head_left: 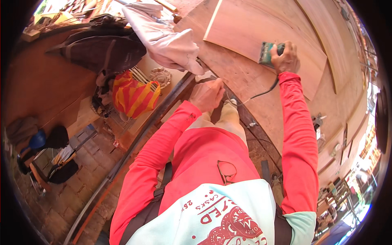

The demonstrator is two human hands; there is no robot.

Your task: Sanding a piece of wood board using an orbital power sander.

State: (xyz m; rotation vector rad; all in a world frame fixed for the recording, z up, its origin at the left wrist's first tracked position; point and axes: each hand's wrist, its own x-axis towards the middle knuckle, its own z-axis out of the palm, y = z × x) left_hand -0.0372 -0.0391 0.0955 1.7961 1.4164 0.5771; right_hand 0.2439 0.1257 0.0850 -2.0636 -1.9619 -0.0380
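Note:
My right hand (286,60) is wrapped round a green power sander (268,54), which rests flat on a reddish-brown wooden board (249,34). From the sander a dark cord (265,93) droops toward my lap, turning pale near my left hand. My left hand (208,94) is closed in a loose fist above my thigh, at the edge of the work table. Whether its fingers hold the cord or anything else is hidden.
Under the board lies a wide wooden table top (261,110), with another long plank (326,53) beyond. A pale cloth (167,41) hangs at the upper left, near a red-and-yellow striped bag (132,96) and dark cloth (104,53). Eyeglasses (226,172) hang on my shirt.

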